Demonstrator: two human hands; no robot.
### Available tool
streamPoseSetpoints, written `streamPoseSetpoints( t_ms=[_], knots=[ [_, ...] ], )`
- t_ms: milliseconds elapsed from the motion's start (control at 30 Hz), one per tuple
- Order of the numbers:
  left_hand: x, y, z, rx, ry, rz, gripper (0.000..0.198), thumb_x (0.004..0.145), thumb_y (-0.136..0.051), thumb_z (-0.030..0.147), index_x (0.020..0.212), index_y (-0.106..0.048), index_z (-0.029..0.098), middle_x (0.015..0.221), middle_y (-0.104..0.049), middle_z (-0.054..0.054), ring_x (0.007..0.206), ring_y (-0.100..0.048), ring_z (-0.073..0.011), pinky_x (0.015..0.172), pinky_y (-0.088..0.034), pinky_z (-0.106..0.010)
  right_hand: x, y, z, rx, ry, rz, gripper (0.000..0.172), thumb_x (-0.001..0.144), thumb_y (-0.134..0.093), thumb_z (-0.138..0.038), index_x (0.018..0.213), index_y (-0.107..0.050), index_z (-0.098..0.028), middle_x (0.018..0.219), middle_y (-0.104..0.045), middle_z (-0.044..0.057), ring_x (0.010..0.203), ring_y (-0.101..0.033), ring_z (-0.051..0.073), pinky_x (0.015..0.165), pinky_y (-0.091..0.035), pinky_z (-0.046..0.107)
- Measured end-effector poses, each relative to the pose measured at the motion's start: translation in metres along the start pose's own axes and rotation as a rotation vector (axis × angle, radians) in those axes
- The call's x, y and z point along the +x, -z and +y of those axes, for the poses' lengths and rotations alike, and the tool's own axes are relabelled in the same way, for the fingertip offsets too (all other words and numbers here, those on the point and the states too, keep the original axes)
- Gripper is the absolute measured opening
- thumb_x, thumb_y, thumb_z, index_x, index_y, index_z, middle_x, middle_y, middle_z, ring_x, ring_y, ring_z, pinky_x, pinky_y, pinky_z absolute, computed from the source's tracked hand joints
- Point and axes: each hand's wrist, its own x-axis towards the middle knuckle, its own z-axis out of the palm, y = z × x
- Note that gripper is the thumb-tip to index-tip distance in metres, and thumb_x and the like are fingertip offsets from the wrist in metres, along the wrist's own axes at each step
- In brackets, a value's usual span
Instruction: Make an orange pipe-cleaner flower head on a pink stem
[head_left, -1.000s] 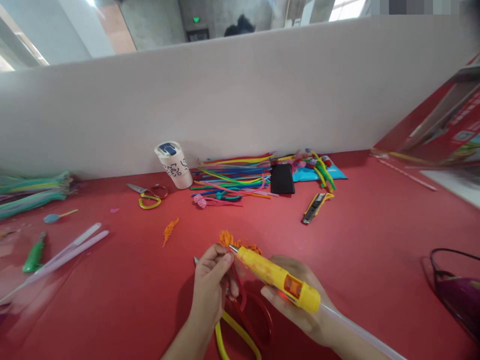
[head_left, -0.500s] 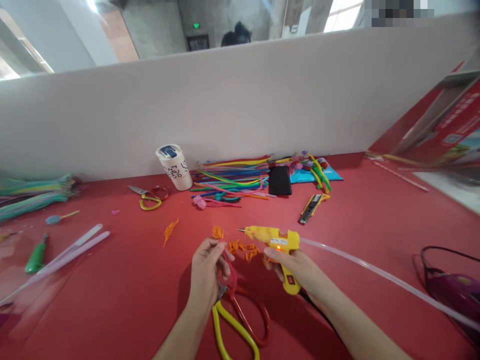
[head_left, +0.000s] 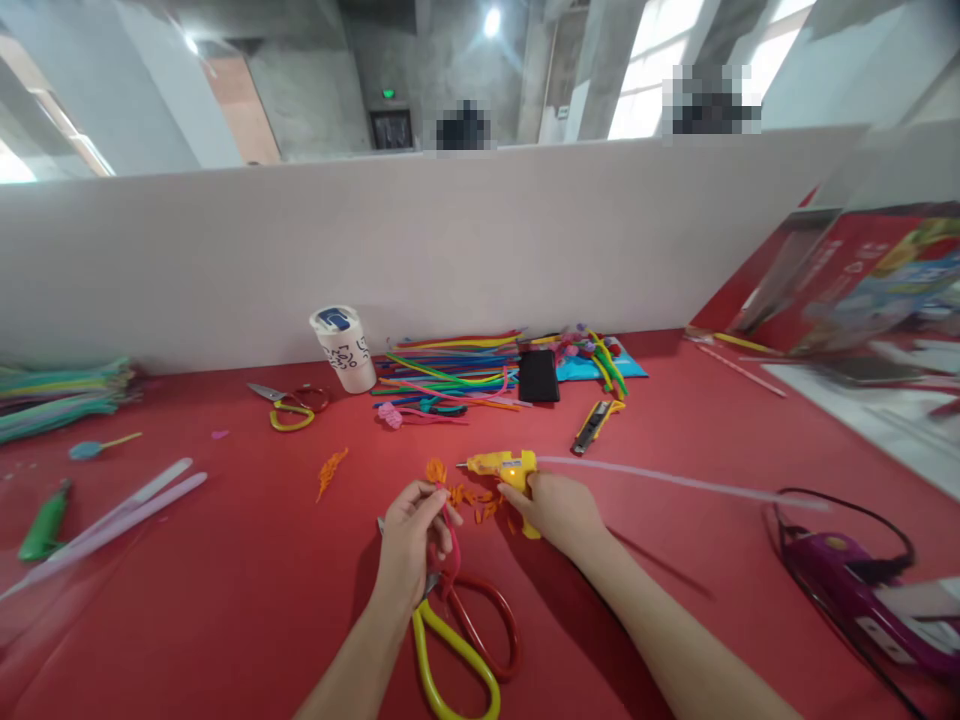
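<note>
My left hand (head_left: 415,530) is closed on a pink pipe cleaner (head_left: 454,545), pinched between thumb and fingers, with a small orange tuft (head_left: 436,471) at its top. My right hand (head_left: 562,508) grips a yellow hot glue gun (head_left: 517,466) by its handle. The nozzle points left, just right of the orange tuft; I cannot tell whether they touch. A long clear glue stick (head_left: 660,476) runs out of the gun's back to the right. Small orange pieces (head_left: 487,503) lie between my hands. Large scissors (head_left: 457,640) with yellow and red handles lie under my left hand.
Behind are a white tumbler (head_left: 346,350), pipe cleaners (head_left: 442,365), a black flat case (head_left: 538,376) and a utility knife (head_left: 592,428). Smaller scissors (head_left: 291,407) and an orange strand (head_left: 331,473) lie left. A purple power strip (head_left: 855,590) sits right. A white partition (head_left: 450,250) bounds the table.
The glue gun has turned and come closer to the orange tuft, and its handle is now more hidden by my right hand. My left hand keeps its pinch. The camera view has tilted up.
</note>
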Motion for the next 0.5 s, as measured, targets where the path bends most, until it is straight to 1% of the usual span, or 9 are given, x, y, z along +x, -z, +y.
streamPoseSetpoints(
  t_ms=[133,233,300,367,433,500],
  knots=[
    [0.001,0.000,-0.002,-0.014,-0.005,-0.009,0.019,0.073,-0.065,0.029,0.070,-0.050,0.017,0.050,-0.063,0.003,0.028,-0.044,-0.0045,0.029,-0.031,-0.013,-0.004,0.004,-0.006,-0.137,0.098,0.108,0.028,0.089,-0.052,-0.033,0.111,-0.055,-0.016,0.111,-0.058,0.008,0.092,-0.059,0.018,0.079,-0.050,0.039],
    [0.001,0.000,-0.003,-0.019,0.005,-0.007,0.019,0.072,-0.065,0.029,0.070,-0.050,0.017,0.049,-0.063,0.003,0.027,-0.044,-0.0046,0.029,-0.030,-0.012,-0.010,0.003,-0.013,-0.184,0.271,0.162,0.018,0.089,-0.052,-0.027,0.100,-0.060,-0.014,0.102,-0.061,0.008,0.088,-0.060,0.017,0.077,-0.049,0.034],
    [0.000,-0.001,-0.003,-0.019,0.014,-0.004,0.020,0.071,-0.067,0.029,0.070,-0.050,0.017,0.049,-0.063,0.003,0.027,-0.045,-0.0050,0.028,-0.028,-0.012,-0.013,-0.003,-0.020,-0.195,0.416,0.163,0.011,0.085,-0.055,-0.023,0.088,-0.063,-0.015,0.094,-0.063,0.007,0.088,-0.059,0.017,0.077,-0.048,0.029],
    [0.000,-0.002,-0.003,-0.018,0.022,0.000,0.021,0.069,-0.068,0.030,0.069,-0.051,0.017,0.049,-0.063,0.003,0.026,-0.045,-0.0054,0.027,-0.026,-0.013,-0.014,-0.012,-0.026,-0.201,0.524,0.162,0.008,0.083,-0.059,-0.022,0.080,-0.064,-0.015,0.089,-0.063,0.007,0.091,-0.058,0.018,0.078,-0.047,0.028],
    [-0.001,-0.003,-0.003,-0.018,0.027,0.004,0.023,0.068,-0.069,0.032,0.069,-0.051,0.017,0.048,-0.063,0.003,0.026,-0.045,-0.0057,0.027,-0.026,-0.013,-0.014,-0.022,-0.029,-0.199,0.583,0.172,0.011,0.085,-0.057,-0.023,0.080,-0.063,-0.015,0.088,-0.063,0.005,0.091,-0.058,0.018,0.080,-0.047,0.033],
    [-0.001,-0.003,-0.003,-0.018,0.032,0.004,0.024,0.068,-0.069,0.033,0.070,-0.051,0.017,0.048,-0.063,0.003,0.026,-0.046,-0.0059,0.027,-0.027,-0.013,-0.013,-0.031,-0.030,-0.175,0.620,0.180,0.013,0.088,-0.054,-0.025,0.087,-0.061,-0.014,0.092,-0.063,0.004,0.089,-0.059,0.017,0.080,-0.048,0.037]
  ],
)
